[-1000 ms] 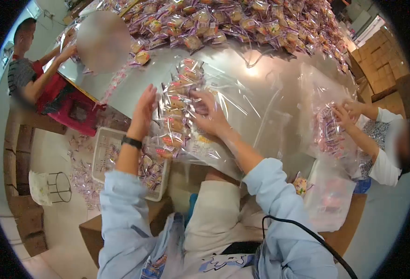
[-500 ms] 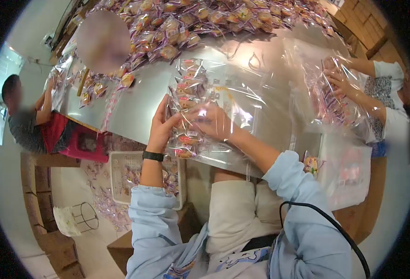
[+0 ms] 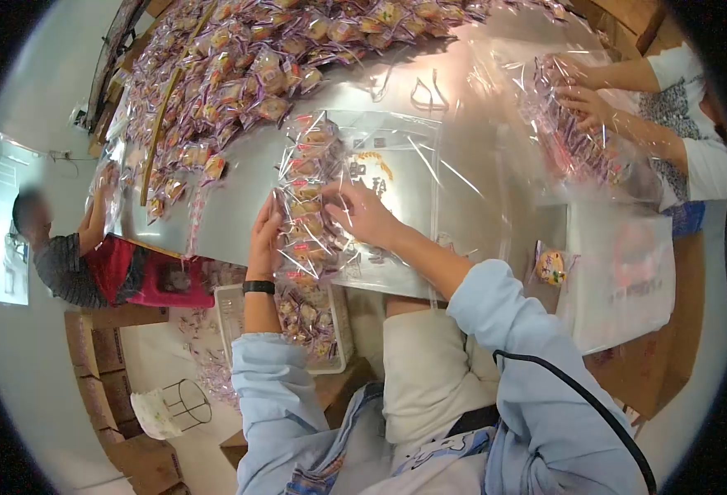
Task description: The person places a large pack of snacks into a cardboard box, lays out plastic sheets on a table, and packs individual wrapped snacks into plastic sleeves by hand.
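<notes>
A row of individually wrapped cakes [image 3: 304,198] lies inside a clear plastic bag [image 3: 409,177] on the metal table in front of me. My left hand [image 3: 265,235] is closed along the row's left side, with its thumb and fingers against the packets. At the row's right edge, my right hand [image 3: 365,214] has bent fingers pressed to the wrapping. The bag's loose part, with printed characters and a golden ear of grain, spreads to the right under my right forearm. Whether my right fingers are inside the bag or on top of it I cannot tell.
A large heap of wrapped cakes [image 3: 248,62] covers the table's far left. On the right, a co-worker's hands [image 3: 582,99] hold another filled bag. A stack of plastic bags [image 3: 619,280] and a single wrapped cake [image 3: 550,266] are near my right elbow. Below stands a white crate [image 3: 340,330].
My right hand has drawn back from over the row to its right edge, its fingers now more bent. My left hand stays at the left side. The whole view has shifted slightly.
</notes>
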{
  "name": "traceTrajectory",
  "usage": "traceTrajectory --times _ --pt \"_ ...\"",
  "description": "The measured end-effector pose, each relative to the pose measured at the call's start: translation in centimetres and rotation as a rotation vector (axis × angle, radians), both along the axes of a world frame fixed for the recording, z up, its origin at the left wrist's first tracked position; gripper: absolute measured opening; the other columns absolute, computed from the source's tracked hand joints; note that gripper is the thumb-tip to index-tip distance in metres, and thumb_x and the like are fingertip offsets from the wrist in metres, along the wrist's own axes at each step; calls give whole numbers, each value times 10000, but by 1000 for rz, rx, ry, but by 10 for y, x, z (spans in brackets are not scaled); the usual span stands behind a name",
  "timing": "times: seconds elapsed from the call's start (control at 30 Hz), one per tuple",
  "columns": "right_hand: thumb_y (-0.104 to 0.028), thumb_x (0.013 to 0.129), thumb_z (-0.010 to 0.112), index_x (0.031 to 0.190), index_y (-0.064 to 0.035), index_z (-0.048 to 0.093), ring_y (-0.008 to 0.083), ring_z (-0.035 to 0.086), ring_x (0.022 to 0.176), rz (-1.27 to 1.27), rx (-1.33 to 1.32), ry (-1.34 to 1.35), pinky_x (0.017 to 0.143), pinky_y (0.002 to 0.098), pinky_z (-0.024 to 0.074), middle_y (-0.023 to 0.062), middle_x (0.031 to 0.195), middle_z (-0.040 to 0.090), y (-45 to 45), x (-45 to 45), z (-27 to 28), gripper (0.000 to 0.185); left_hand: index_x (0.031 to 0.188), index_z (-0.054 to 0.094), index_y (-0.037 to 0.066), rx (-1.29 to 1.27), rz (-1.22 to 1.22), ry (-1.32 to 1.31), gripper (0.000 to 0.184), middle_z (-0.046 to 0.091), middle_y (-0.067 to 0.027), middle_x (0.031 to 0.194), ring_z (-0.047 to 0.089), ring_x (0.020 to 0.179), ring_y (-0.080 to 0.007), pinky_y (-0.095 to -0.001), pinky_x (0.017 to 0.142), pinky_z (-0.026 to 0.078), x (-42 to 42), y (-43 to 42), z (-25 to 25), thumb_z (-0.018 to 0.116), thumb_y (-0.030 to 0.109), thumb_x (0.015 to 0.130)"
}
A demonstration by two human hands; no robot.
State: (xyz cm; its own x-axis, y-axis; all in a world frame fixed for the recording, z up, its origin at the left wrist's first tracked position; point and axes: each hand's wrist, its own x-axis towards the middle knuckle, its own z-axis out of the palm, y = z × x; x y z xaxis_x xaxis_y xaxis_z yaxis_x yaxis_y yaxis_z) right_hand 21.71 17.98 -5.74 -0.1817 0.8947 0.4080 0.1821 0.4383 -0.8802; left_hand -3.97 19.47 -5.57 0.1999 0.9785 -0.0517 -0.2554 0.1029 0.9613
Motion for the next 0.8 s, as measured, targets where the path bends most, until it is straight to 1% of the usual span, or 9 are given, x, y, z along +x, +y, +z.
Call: traceTrajectory --times 0.13,0.23,0.33,0.43,0.5,0.6,0.67,0.73,0.8 --pt "-105 880 724 1195 -66 629 260 677 857 -124 -100 37 766 365 543 136 1013 689 -7 -15 0 332 1554 317 -41 -64 58 162 652 357 -134 1602 354 1466 -226 -351 1191 304 12 -7 17 598 60 974" --pt "-180 902 694 1164 -83 631 344 650 986 -50 -339 -3 896 449 523 187 1039 672 -12 -9 13 287 1555 327 -30 -96 61 248 646 414 -112 1562 432 1395 -201 -341 1154 352 19 -11 29 599 63 977" --pt "-156 889 687 1224 -133 616 313 631 1046 -77 47 -39 906 448 515 169 1139 651 -2 -12 -19 343 1553 332 -31 -61 1 155 638 453 -98 1526 488 1325 -180 -335 1125 382 13 -8 22 597 77 982" --pt "-112 856 702 1267 -78 593 312 606 1096 -61 160 -116 919 454 512 156 1235 618 -5 -10 -23 427 1548 337 -35 -49 -56 64 623 453 -104 1524 481 1335 -185 -343 1130 377 0 2 -1 581 129 999" --pt "-73 833 706 1258 -13 586 324 602 1093 -218 295 -129 930 455 508 152 1258 607 -5 -14 -24 446 1550 332 -37 -59 -40 76 620 443 -111 1531 457 1365 -195 -353 1144 362 -8 4 -9 561 178 1015" --pt "-4 813 690 1250 77 559 343 604 1071 -319 336 30 932 453 508 156 1230 619 -1 -15 -13 463 1560 305 -36 -26 -21 74 632 428 -118 1542 411 1411 -206 -365 1172 324 4 1 12 522 237 1033" --pt "34 806 666 1240 80 571 345 612 1057 -295 318 134 924 452 512 150 1190 638 1 -15 -6 446 1568 281 -35 21 -103 -26 641 415 -120 1553 371 1445 -209 -370 1197 288 11 -2 22 498 252 1039" --pt "63 801 637 1224 27 619 339 622 1049 -236 313 189 911 452 518 133 1149 660 6 -17 1 425 1579 264 -19 -14 -102 62 652 445 -108 1530 448 1372 -187 -338 1119 368 16 -2 23 499 250 1034" --pt "70 791 628 1180 -41 679 324 632 1053 -157 347 -12 902 448 522 105 1126 678 9 -6 17 407 1585 263 -1 -41 -78 153 655 481 -88 1496 517 1276 -160 -301 1013 428 16 -8 23 502 249 1029"
